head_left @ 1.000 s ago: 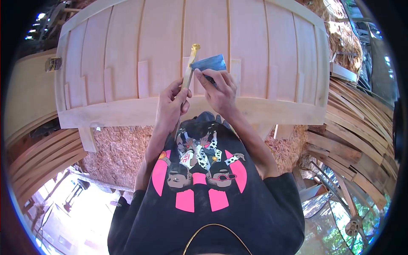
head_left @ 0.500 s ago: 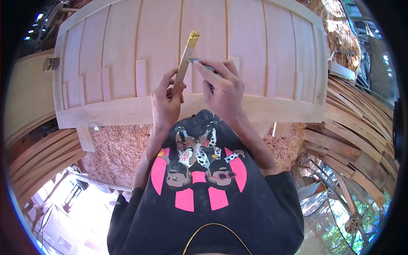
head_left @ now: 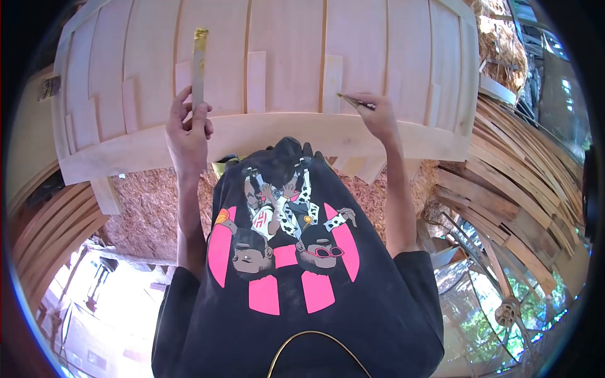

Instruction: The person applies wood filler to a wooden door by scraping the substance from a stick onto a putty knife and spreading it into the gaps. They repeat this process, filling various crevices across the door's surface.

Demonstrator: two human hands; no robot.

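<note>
My left hand (head_left: 189,129) is closed round the lower end of a flat stick (head_left: 199,72), which stands upright with yellowish matter smeared on its top. To the right, my right hand (head_left: 377,115) pinches a thin pointed tool (head_left: 357,101) whose tip also looks yellowish. That tip points left, near a short wooden strip (head_left: 333,82) on the pale wooden panel (head_left: 287,57). Both hands are over the panel's near edge, wide apart.
More short strips (head_left: 256,82) lie along the panel's grooves. Stacked boards (head_left: 504,189) fill the right side, and others (head_left: 47,233) lie at left. A small dark object (head_left: 49,88) sits beyond the panel's left edge. Brown shavings cover the ground.
My hands have moved apart, the left one to the left with the stick, the right one to the right with the tool. The tool's tip has left the stick. The view has shifted slightly.
</note>
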